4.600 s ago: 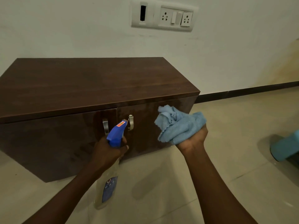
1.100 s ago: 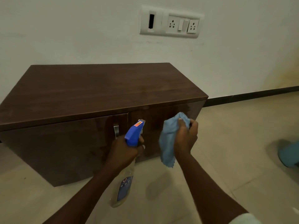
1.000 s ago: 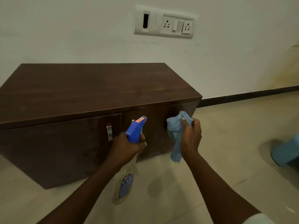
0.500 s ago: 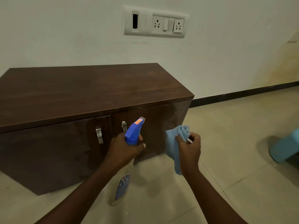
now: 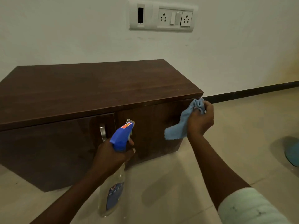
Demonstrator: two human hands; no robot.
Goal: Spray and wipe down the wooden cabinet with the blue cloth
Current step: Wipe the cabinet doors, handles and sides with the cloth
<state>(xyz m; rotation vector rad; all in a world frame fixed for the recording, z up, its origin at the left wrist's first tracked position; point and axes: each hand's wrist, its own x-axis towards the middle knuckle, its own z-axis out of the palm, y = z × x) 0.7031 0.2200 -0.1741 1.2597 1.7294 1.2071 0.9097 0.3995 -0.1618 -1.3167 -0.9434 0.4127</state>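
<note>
A low dark wooden cabinet (image 5: 90,88) stands against the white wall, with two glossy doors and a metal handle (image 5: 102,132). My left hand (image 5: 111,156) grips the neck of a clear spray bottle (image 5: 113,196) with a blue trigger head (image 5: 122,137), its nozzle pointing at the doors. My right hand (image 5: 200,120) holds the bunched blue cloth (image 5: 179,126) against the upper right corner of the right door, just below the top's edge. A tail of the cloth hangs down to the left.
A white socket and switch plate (image 5: 161,16) is on the wall above the cabinet. Beige floor tiles spread to the right, with a dark skirting board (image 5: 252,92) along the wall. A teal object (image 5: 292,152) lies at the right edge.
My right hand has risen with the cloth from mid door height to the door's upper right corner. The spray bottle stays in my left hand, in front of the doors.
</note>
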